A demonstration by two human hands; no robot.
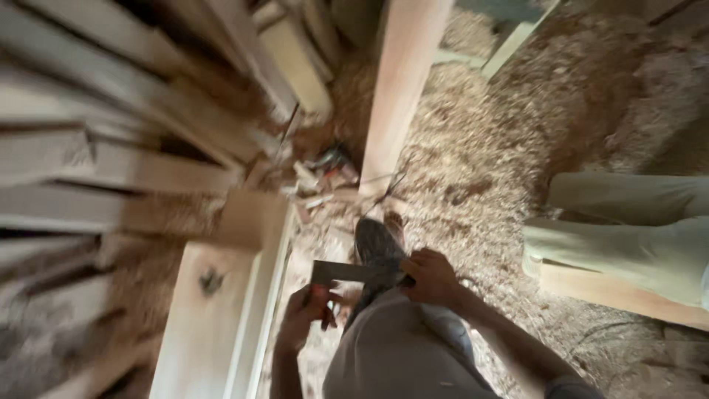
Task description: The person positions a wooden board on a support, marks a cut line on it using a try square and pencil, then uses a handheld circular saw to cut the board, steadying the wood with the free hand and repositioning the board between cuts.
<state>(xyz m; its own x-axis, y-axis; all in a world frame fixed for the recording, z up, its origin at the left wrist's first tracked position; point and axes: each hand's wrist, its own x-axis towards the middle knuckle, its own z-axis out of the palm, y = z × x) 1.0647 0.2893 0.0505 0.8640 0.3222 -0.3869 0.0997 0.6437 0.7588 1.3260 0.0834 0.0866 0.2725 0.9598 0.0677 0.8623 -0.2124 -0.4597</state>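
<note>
Gripping metal square [347, 273] over my knee, above sawdust floor [502, 148]: left hand [306, 314] fingers clamped on one end, right hand [428, 277] clamped on other. Looks stiff, light; blade edges best hold.

Both forearms are bare from the wrist up, with no sleeves reaching them. The left hand [309, 314] and the right hand [430, 277] wear no gloves, rings or watch that can be made out. The near leg is covered by grey-beige trousers [395, 355] of plain cloth, a paler fold showing on their right side. A dark, worn, dusty shoe [377, 244] covers the foot beyond the knee.
</note>
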